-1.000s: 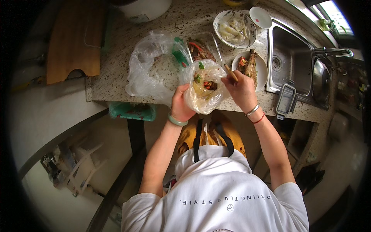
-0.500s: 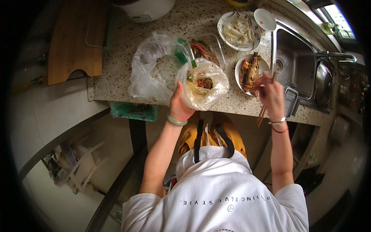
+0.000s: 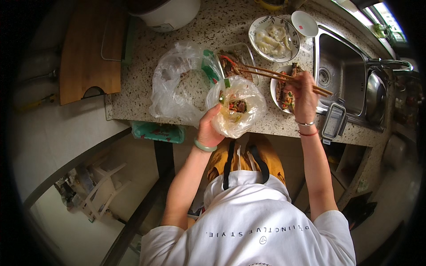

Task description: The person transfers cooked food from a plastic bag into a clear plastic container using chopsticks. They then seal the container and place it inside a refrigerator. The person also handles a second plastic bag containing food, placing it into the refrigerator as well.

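My left hand (image 3: 209, 129) grips the side of a clear plastic bag (image 3: 250, 119), its mouth spread wide and bits of chopped red and green food down inside. In my right hand (image 3: 305, 98) is a pair of wooden chopsticks (image 3: 265, 73), held nearly level with tips pointing left. The tips are over the right part of a clear rectangular container (image 3: 254, 56) that holds cooked food with red pepper. Beneath my right hand, partly hidden by it, a white plate (image 3: 274, 98) carries browned fish with chopped peppers.
A larger crumpled plastic bag (image 3: 171, 91) lies left of the container. Behind stand a patterned plate (image 3: 257, 46) of dumplings and a small white dish (image 3: 304, 24). The steel sink (image 3: 339, 57) is at right, with a clear-and-grey lid (image 3: 333, 120) by its near corner.
My right hand has swung the chopsticks from pointing down toward me to nearly level, tips left over the container. The bag in my left hand has shifted slightly toward me.
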Action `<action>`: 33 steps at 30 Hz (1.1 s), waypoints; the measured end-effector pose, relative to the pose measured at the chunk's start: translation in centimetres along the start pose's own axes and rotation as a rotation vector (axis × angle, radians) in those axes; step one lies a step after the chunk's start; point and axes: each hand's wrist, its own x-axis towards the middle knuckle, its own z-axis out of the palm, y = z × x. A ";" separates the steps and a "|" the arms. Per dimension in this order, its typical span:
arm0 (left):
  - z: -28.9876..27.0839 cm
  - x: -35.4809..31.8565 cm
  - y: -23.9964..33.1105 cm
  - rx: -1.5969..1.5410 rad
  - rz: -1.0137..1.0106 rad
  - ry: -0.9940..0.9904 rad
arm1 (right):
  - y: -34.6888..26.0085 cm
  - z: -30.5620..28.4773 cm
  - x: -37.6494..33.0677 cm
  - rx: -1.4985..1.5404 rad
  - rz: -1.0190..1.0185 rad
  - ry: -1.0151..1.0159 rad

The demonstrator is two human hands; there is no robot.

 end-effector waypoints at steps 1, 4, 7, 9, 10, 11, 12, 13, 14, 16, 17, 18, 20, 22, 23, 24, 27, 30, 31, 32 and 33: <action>0.1 0.6 -0.1 -0.002 0.001 -0.018 | 0.6 0.8 0.0 -0.056 0.001 -0.010; 0.2 2.3 0.4 0.015 0.033 0.028 | 1.9 1.6 0.4 -0.104 0.089 -0.070; -0.1 3.1 1.4 0.024 0.080 0.106 | 2.0 2.0 0.6 -0.052 0.050 -0.068; -1.4 3.4 2.1 -0.007 0.092 0.124 | 0.4 1.4 -0.1 0.022 -0.053 -0.010; -1.9 3.5 2.3 -0.008 0.108 0.126 | -0.5 1.0 -0.6 0.103 -0.030 0.003; -2.1 3.5 2.4 -0.010 0.112 0.137 | -1.1 0.6 -0.8 0.168 0.019 -0.046; -2.1 3.5 2.5 -0.009 0.109 0.143 | -1.5 0.6 -1.1 0.142 0.061 -0.076; -2.0 3.6 2.6 -0.008 0.107 0.150 | -1.7 0.7 -1.3 0.115 0.103 -0.107; -2.0 3.6 2.6 -0.013 0.101 0.142 | -1.6 0.9 -1.4 0.080 0.117 -0.104; -1.9 3.6 2.6 -0.024 0.092 0.125 | -1.3 1.1 -1.4 0.007 0.144 -0.103; -1.9 3.8 2.6 -0.031 0.095 0.120 | -1.5 0.9 -1.3 -0.005 0.145 -0.099; -2.2 3.9 2.7 -0.037 0.100 0.122 | -1.7 0.8 -1.2 -0.015 0.153 -0.097; -2.5 3.9 2.9 -0.040 0.096 0.126 | -1.9 0.7 -0.9 -0.045 0.150 -0.116; -2.2 3.9 3.2 -0.031 0.073 0.124 | -1.7 0.8 -0.9 -0.065 0.173 -0.112; -2.1 3.8 3.3 -0.020 0.065 0.131 | -1.5 0.9 -0.8 -0.076 0.185 -0.110; -1.9 3.8 3.4 -0.008 0.056 0.135 | -1.1 1.0 -0.9 -0.071 0.207 -0.101; -1.6 3.9 3.5 0.010 0.040 0.146 | -0.1 1.2 -0.8 -0.043 0.236 -0.107; -2.2 4.2 3.4 0.040 0.010 0.143 | 1.2 1.2 -0.8 0.039 0.279 -0.120; -2.3 4.3 3.4 0.052 -0.003 0.138 | 1.6 1.2 -0.9 0.073 0.296 -0.119; -2.5 4.3 3.3 0.048 0.002 0.135 | 2.0 1.3 -0.9 0.129 0.300 -0.073; -2.3 4.4 3.3 0.044 0.005 0.130 | 2.3 1.2 -0.9 0.157 0.322 -0.068</action>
